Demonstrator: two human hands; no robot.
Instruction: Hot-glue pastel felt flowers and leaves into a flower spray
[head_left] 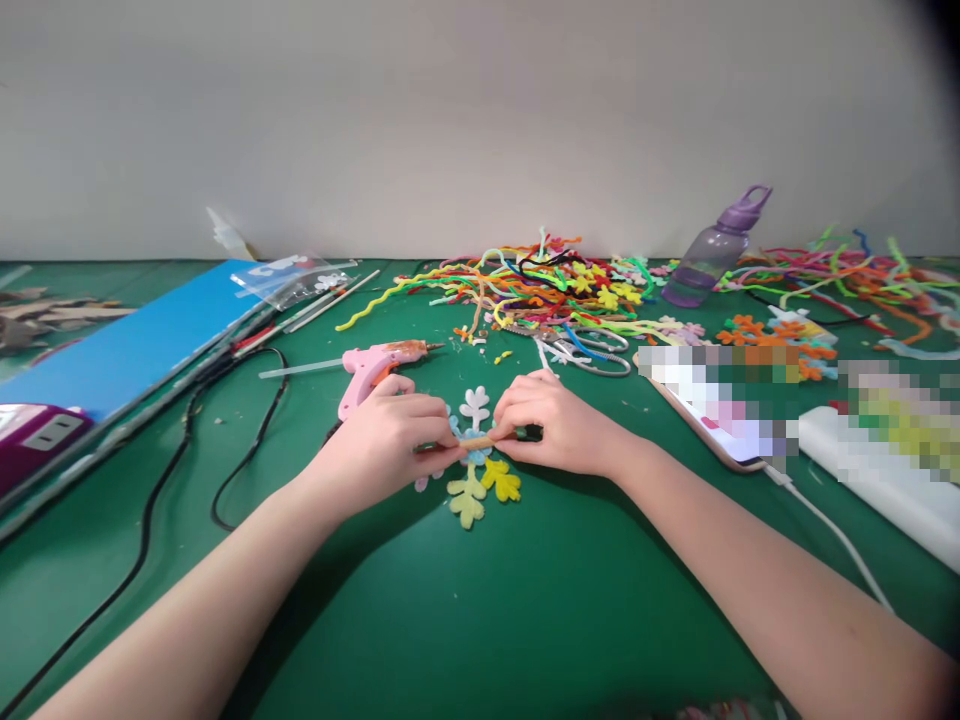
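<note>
Both my hands meet over a snowflake-like piece of fuzzy leaf shapes, white (475, 408), pale yellow-green (466, 498) and bright yellow (502, 481), around a light blue middle. My left hand (394, 435) pinches one end of a short tan strip (476, 443). The fingers of my right hand (551, 425) are closed on the strip's other end, with something dark showing under them. The strip lies across the blue middle; whether it touches cannot be seen. My left hand partly covers a pink glue gun (367, 372) lying behind it.
Coloured pipe cleaners (525, 285) are heaped at the back, with scissors (600, 350) in front. A purple bottle (709, 255) stands behind a phone (712, 420) and a white object (862, 470). On the left are a blue board (142, 340) and a black cable (176, 480).
</note>
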